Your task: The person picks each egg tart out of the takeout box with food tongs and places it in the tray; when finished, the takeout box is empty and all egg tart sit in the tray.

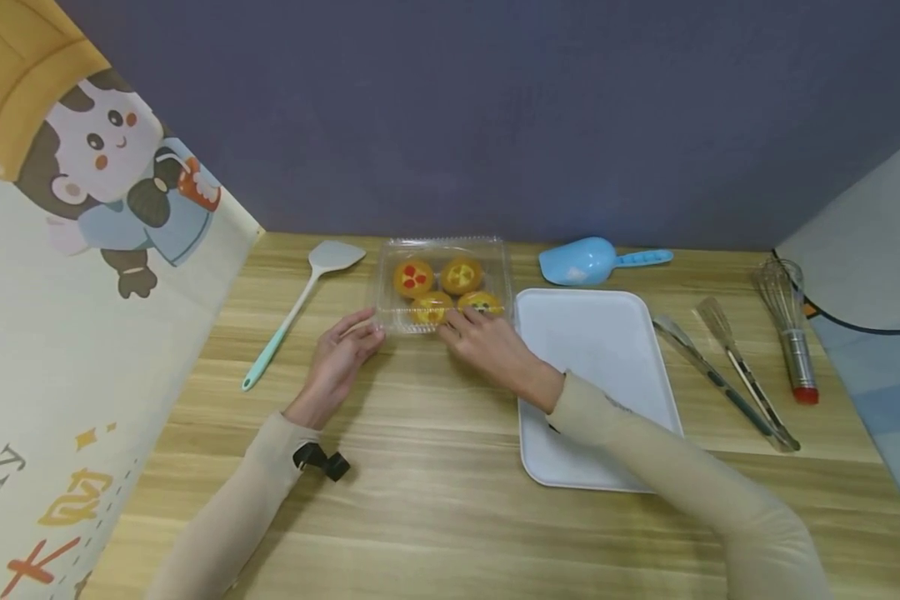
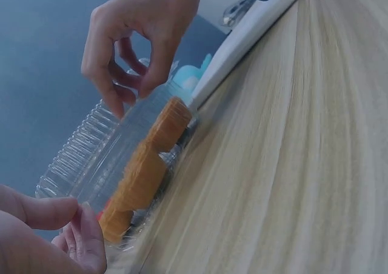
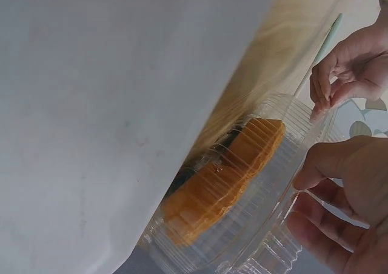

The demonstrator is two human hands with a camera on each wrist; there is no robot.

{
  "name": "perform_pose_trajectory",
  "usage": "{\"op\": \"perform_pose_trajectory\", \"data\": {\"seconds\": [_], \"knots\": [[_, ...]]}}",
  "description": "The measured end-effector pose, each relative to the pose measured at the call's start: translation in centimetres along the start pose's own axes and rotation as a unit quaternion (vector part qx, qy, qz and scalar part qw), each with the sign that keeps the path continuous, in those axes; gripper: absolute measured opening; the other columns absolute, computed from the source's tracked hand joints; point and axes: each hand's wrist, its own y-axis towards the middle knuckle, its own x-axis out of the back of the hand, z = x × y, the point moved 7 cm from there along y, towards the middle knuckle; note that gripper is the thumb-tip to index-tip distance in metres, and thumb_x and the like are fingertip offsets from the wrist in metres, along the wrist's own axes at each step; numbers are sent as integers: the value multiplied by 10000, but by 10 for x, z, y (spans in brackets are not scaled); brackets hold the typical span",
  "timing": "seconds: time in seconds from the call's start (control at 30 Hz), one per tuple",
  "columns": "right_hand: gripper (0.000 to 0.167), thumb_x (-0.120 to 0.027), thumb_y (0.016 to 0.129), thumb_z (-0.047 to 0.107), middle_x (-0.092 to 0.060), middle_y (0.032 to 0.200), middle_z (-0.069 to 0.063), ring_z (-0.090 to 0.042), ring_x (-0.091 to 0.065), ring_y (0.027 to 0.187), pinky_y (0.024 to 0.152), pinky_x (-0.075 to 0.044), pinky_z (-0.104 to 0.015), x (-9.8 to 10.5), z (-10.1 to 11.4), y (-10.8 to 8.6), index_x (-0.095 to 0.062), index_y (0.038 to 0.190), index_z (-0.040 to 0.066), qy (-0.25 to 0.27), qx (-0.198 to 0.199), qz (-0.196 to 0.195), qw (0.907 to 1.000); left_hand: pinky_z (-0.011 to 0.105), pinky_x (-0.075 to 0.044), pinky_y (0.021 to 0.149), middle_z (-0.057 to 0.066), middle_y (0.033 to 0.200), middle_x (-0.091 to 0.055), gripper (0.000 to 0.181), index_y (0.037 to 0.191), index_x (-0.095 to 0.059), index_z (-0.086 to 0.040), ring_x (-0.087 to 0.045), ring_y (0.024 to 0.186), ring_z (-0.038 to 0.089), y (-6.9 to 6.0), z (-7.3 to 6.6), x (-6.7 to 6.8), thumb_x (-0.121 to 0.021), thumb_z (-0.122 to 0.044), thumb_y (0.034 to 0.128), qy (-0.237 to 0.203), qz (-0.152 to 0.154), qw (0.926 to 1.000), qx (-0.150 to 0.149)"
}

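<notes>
A clear plastic clamshell box (image 1: 446,245) sits at the back of the table, holding several egg tarts (image 1: 413,277) with red or yellow tops. My left hand (image 1: 337,360) pinches the box's front left corner between thumb and fingertips. Over the front edge, right of the middle, my right hand (image 1: 495,346) reaches across the tray. In the right wrist view its thumb and fingers pinch the thin plastic rim (image 3: 285,210). Ridged sides of the tarts (image 2: 142,177) show through the clear wall in the left wrist view. Whether the lid is latched cannot be told.
Under the right forearm lies a white tray (image 1: 592,342), just right of the box. Behind it is a blue scoop (image 1: 579,262). A white turner with a green handle (image 1: 273,346) lies left. Metal tongs (image 1: 750,385) and a whisk (image 1: 797,350) lie right. A dark wall (image 1: 495,117) stands behind.
</notes>
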Motion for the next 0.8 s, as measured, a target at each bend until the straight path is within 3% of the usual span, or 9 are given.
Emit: {"op": "perform_pose_trajectory", "data": {"seconds": [0.3,0.5,0.8], "knots": [[171,-558,1005,-2,-658,986,-37,-197,-666,831,445,-531,-258,6,7,-4,-676,1008,122,10,38,-168,9999,182,-574,913,-92,945,-731,506,1477,-533,-78,-693,912,18,-10,4,4,-634,29,994,50,111,9998,153],[172,-541,1011,26,-663,989,-31,-202,-672,840,456,-541,-266,7,7,-4,-683,1017,123,116,28,-234,9997,174,-571,873,-100,883,-739,521,1496,-516,-84,-709,886,22,-11,3,5,-625,28,999,100,99,9998,146],[210,-570,996,-14,-667,989,-35,-204,-678,839,419,-514,-257,7,5,-4,-693,1073,138,129,4,-117,9998,171,-585,864,-68,926,-755,501,1473,-532,-81,-718,899,34,-10,3,3,-623,41,995,194,113,9997,116]]}}
